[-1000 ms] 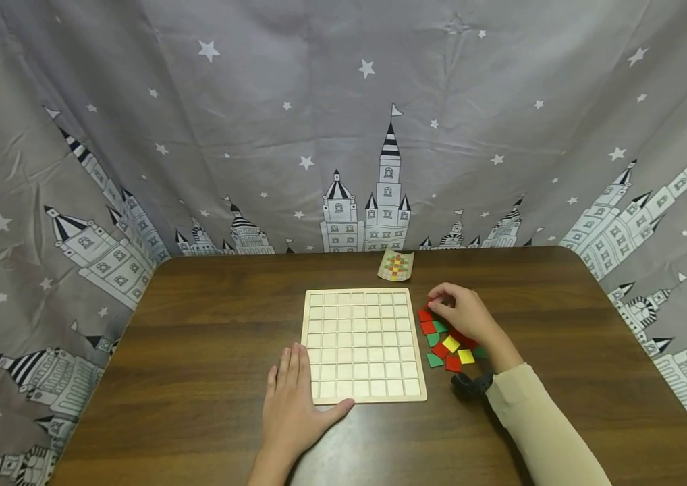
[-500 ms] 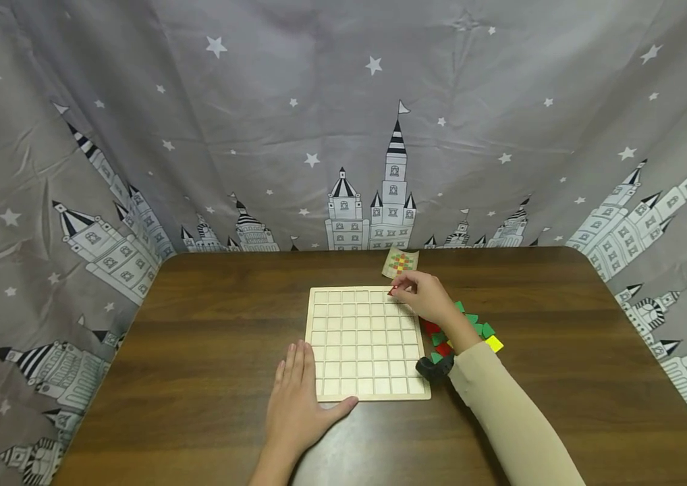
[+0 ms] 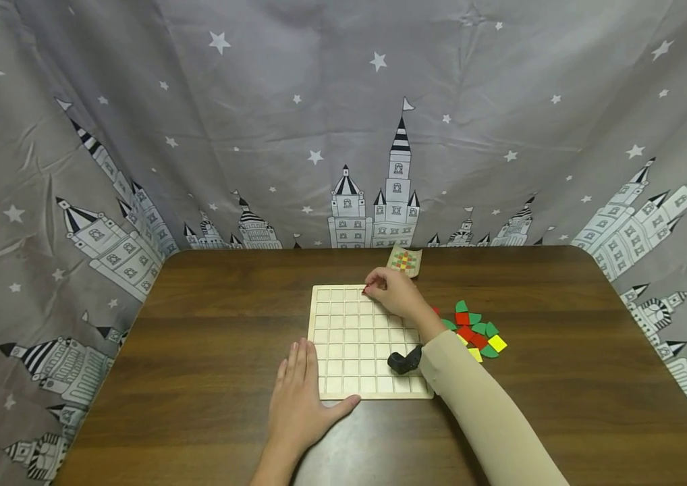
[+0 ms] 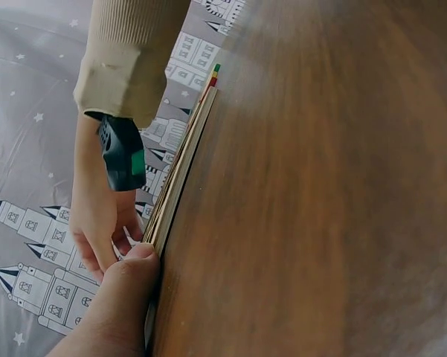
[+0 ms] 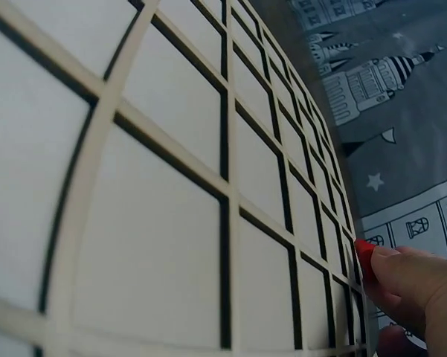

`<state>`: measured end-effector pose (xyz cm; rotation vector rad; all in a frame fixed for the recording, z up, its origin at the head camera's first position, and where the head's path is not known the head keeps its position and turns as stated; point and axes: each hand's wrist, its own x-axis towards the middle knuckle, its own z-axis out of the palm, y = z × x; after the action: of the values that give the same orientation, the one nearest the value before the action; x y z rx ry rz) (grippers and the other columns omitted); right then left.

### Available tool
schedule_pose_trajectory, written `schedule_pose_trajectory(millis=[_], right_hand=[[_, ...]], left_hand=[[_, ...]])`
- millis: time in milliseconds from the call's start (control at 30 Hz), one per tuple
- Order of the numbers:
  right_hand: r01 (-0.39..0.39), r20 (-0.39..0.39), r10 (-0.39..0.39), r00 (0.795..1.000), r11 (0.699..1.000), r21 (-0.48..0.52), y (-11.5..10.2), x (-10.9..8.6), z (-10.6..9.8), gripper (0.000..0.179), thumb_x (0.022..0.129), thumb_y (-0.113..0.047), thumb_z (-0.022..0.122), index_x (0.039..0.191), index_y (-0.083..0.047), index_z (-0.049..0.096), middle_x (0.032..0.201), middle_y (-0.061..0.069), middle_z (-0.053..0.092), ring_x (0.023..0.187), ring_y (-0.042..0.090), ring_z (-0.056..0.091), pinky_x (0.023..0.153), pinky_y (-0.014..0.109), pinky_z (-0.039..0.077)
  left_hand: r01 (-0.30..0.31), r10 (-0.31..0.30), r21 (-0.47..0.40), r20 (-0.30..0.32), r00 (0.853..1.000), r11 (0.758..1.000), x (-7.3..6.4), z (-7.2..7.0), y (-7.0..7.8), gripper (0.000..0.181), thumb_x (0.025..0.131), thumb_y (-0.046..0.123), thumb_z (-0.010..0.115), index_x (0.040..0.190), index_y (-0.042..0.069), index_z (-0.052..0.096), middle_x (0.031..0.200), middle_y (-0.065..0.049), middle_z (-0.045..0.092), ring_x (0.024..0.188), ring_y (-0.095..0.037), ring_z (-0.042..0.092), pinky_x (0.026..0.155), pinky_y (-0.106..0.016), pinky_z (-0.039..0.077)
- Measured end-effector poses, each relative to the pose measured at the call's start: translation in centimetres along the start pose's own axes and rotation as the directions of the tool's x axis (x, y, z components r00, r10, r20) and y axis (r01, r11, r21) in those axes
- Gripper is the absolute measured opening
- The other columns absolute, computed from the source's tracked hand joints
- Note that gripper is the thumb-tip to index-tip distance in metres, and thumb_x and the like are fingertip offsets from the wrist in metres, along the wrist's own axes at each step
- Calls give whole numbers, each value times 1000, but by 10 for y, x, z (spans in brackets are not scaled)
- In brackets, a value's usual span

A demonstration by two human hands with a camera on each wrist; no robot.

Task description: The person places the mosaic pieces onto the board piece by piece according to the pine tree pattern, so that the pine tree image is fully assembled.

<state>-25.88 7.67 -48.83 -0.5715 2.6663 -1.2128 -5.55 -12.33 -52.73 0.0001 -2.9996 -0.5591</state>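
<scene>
On a dark brown wooden table [image 3: 216, 324], a square, pale wooden grid board [image 3: 343, 336] lies flat. The person's left hand [image 3: 297, 412] rests at its near left corner, fingers straight and close together, thumb spread along the near edge. The right hand [image 3: 397, 294] pinches a small red piece [image 3: 365, 290], its shape mostly hidden, at the board's far row. Beyond lies a small patterned paper card [image 3: 405, 260]; to the right, scattered flat red, green and yellow pieces [image 3: 478, 341].
</scene>
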Motion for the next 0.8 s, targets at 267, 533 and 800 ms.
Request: schedule_pose_trajectory(millis=[267, 533, 800], right_hand=[[-12, -12, 11, 1000, 998, -69, -5, 0, 5, 7, 95, -20, 67, 101, -16, 68, 92, -2, 67, 87, 14, 62, 81, 34, 51], [-9, -16, 7, 1000, 996, -92, -5, 1, 7, 6, 95, -20, 68, 100, -16, 69, 94, -2, 63, 88, 13, 59, 81, 31, 51], [-4, -5, 3, 1000, 994, -111, -5, 0, 7, 9, 94, -22, 69, 101, -16, 71, 98, -1, 62, 92, 15, 60, 84, 32, 51]], left_hand=[[-11, 12, 17, -18, 1000, 1000, -1, 0, 2, 130, 70, 92, 50, 158, 2, 18, 166, -14, 16, 155, -31, 16, 124, -50, 19], [5, -5, 20, 16, 1000, 1000, 0, -2, 4, 130, 70, 93, 48, 158, 3, 16, 167, -13, 12, 155, -30, 12, 125, -49, 17], [6, -7, 19, 17, 1000, 1000, 1, -2, 3, 130, 70, 92, 49, 158, 3, 16, 167, -13, 13, 156, -29, 12, 125, -49, 17]])
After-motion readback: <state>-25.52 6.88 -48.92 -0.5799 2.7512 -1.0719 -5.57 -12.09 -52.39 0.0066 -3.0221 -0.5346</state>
